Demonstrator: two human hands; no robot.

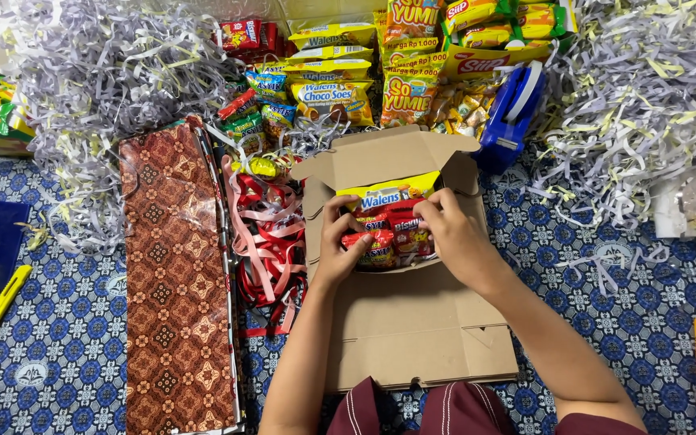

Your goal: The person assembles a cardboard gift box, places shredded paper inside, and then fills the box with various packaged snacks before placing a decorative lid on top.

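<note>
Step in hand, by my read: packing snack packets (pixel 387 234) into open cardboard box (pixel 396 266) on patterned floor mat (pixel 590 266); left hand (pixel 338 242) grip closed on red packet edge; right hand (pixel 453 234) fingers curled, pressing packets down; next move calls for seating packets flat, then clearing flaps.

Matt brown cardboard box (pixel 400 322); glossy plastic snack packets (pixel 388 234) inside. Shiny patterned wrapping paper (pixel 175 282), satin-sheen red ribbon (pixel 271 242), dull shredded paper (pixel 90 80), smooth blue plastic tape dispenser (pixel 509 113).
</note>
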